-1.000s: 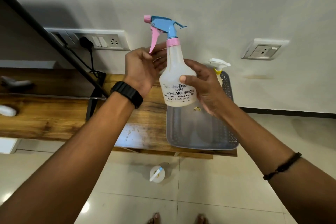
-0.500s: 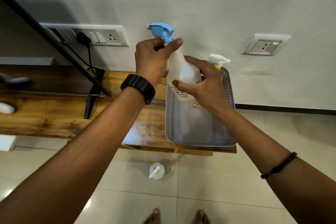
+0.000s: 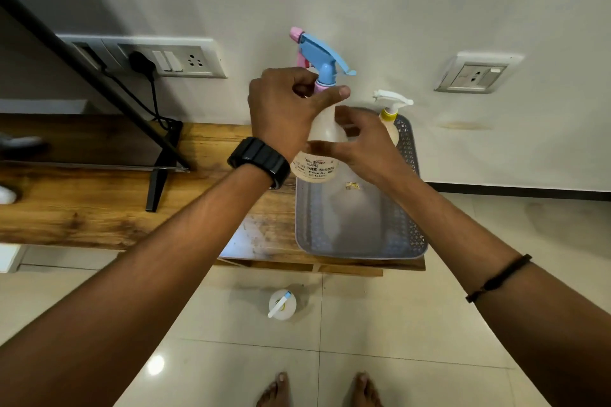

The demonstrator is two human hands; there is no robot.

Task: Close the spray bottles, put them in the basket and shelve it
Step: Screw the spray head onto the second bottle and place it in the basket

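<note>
The spray bottle is steadied by the right hand above the basket. Its pink collar is gripped by the left hand fingers, probably to tighten it.

Basket on shelf, right end. Bottle in basket, far corner. Held bottle above basket's near-left side, between hands. Third bottle on floor before shelf.

The basket floor lies open toward its near end; a yellow-collared bottle blocks its far right corner.
</note>
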